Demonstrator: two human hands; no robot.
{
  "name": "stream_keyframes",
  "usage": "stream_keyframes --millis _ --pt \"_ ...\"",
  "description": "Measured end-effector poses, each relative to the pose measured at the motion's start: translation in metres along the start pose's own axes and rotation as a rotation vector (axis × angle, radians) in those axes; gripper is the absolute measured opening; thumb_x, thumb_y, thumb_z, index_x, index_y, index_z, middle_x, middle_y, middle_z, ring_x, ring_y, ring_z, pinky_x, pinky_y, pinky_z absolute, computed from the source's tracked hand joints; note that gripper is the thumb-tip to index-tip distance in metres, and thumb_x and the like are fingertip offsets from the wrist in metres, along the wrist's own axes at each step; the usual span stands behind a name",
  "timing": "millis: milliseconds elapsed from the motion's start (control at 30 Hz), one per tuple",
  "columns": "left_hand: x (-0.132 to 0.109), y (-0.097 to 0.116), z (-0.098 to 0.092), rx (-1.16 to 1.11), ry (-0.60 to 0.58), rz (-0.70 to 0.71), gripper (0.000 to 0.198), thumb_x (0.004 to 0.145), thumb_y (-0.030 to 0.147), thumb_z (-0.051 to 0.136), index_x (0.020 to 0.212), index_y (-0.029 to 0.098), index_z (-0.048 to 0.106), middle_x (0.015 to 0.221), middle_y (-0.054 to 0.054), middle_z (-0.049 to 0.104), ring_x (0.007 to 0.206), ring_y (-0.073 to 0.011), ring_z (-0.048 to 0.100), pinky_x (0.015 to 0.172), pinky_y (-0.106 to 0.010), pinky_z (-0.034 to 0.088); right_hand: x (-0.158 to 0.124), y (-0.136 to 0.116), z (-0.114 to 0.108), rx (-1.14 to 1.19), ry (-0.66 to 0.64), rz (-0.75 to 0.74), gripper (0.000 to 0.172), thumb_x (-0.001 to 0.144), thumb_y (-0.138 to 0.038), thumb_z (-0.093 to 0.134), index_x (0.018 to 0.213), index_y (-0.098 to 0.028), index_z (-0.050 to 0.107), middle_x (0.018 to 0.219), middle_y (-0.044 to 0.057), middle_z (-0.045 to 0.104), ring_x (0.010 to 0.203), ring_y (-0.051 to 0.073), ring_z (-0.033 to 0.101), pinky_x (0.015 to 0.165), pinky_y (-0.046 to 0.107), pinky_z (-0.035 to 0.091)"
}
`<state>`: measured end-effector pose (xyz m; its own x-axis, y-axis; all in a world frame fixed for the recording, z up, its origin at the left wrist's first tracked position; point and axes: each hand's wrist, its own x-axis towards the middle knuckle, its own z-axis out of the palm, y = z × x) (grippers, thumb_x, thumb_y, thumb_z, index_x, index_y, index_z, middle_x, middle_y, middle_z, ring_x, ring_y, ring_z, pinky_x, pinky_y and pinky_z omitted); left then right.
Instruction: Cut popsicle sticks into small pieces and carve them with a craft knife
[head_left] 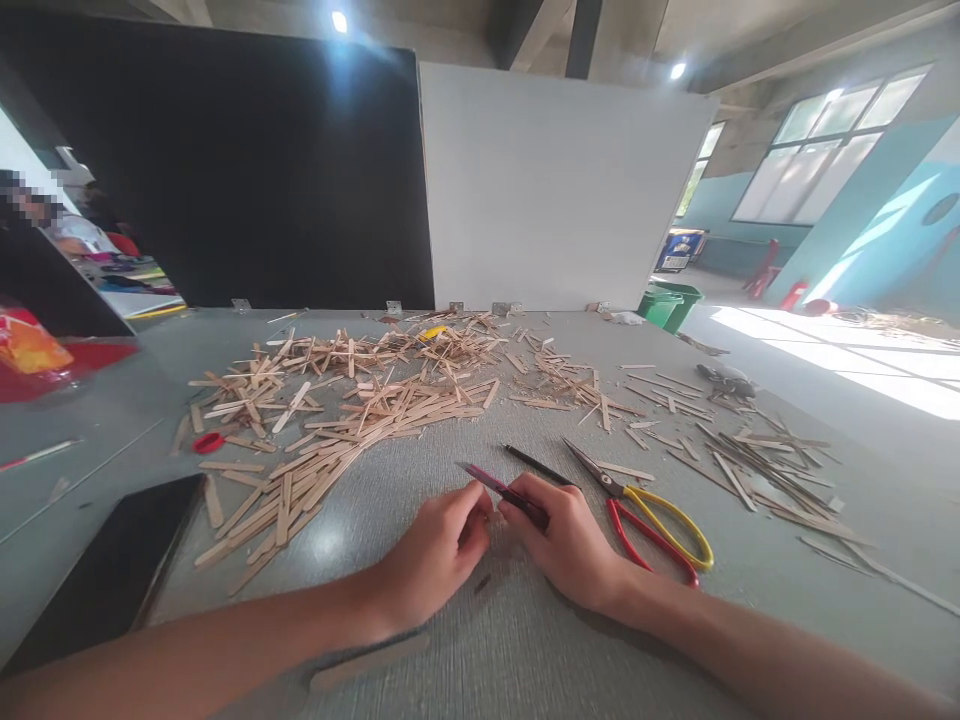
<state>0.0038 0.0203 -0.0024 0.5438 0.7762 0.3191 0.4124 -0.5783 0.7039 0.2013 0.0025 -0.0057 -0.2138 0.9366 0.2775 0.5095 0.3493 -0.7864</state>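
Note:
My right hand (566,545) is wrapped around the dark handle of a knife (491,480). Its blade points up and to the left, over the fingers of my left hand (439,550). Those left fingers are pinched together close to the knife; whatever lies between them is too small and too hidden to make out. Just beyond my right hand are a black pen-like stick (536,463) and scissors (619,490) with one yellow and one red handle loop. A single wooden craft stick (367,662) lies under my left forearm.
Piles of wooden craft sticks (337,450) spread across the grey table (600,660), with thin strips (750,470) at right. A red ring (208,442) and a dark flat panel (112,560) lie left. Black (262,170) and white boards (562,190) stand behind. Another person (75,232) sits far left.

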Motion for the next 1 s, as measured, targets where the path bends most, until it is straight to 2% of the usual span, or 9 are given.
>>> stream_keyframes --millis 267,400,533,633,833,1000 --pt "0.000 -0.001 0.000 0.002 0.004 0.005 0.016 0.090 0.010 0.043 0.084 0.024 0.045 0.068 0.007 0.049 0.057 -0.0125 0.046 0.057 -0.023 0.036 0.000 -0.003 -0.001 0.024 -0.011 0.018 0.024 0.097 -0.026 0.055 0.074 -0.022 0.050 0.063 -0.007 0.044 0.060 0.013 0.035 0.057 0.028 0.028" --pt "0.001 0.000 -0.001 0.007 -0.005 0.007 0.016 0.093 0.009 0.043 0.088 0.023 0.051 0.072 0.004 0.058 0.061 -0.0130 0.054 0.060 -0.023 0.040 0.002 -0.001 -0.002 0.130 0.041 0.066 0.022 0.096 -0.028 0.059 0.075 -0.021 0.055 0.065 -0.006 0.045 0.062 0.014 0.035 0.057 0.028 0.028" --pt "0.001 0.003 -0.002 0.006 -0.032 0.025 0.018 0.096 0.012 0.048 0.100 0.022 0.062 0.082 0.001 0.070 0.068 -0.0144 0.063 0.066 -0.025 0.046 0.006 0.007 -0.002 0.282 0.084 0.186 0.024 0.100 -0.040 0.056 0.083 -0.023 0.055 0.057 -0.007 0.047 0.047 0.014 0.044 0.044 0.026 0.031" --pt "0.001 0.004 -0.002 -0.003 -0.038 0.040 0.015 0.097 0.014 0.051 0.100 0.022 0.064 0.086 -0.001 0.073 0.073 -0.0156 0.068 0.070 -0.026 0.050 0.009 0.012 -0.001 0.379 0.093 0.246 0.030 0.101 -0.048 0.054 0.082 -0.025 0.051 0.051 -0.009 0.045 0.036 0.013 0.045 0.036 0.024 0.034" --pt "0.000 0.001 0.000 -0.027 -0.042 0.048 0.014 0.096 0.014 0.060 0.104 0.023 0.066 0.091 0.000 0.077 0.076 -0.0149 0.073 0.071 -0.024 0.053 0.009 0.016 -0.001 0.441 0.111 0.253 0.031 0.099 -0.051 0.060 0.085 -0.024 0.054 0.050 -0.010 0.047 0.035 0.012 0.045 0.035 0.023 0.036" --pt "-0.001 -0.001 0.000 -0.009 -0.028 0.054 0.015 0.097 0.014 0.059 0.106 0.023 0.067 0.092 -0.001 0.076 0.077 -0.0155 0.072 0.071 -0.025 0.053 0.009 0.014 -0.002 0.435 0.104 0.250 0.030 0.100 -0.049 0.060 0.085 -0.024 0.055 0.049 -0.010 0.047 0.035 0.012 0.047 0.035 0.022 0.037"
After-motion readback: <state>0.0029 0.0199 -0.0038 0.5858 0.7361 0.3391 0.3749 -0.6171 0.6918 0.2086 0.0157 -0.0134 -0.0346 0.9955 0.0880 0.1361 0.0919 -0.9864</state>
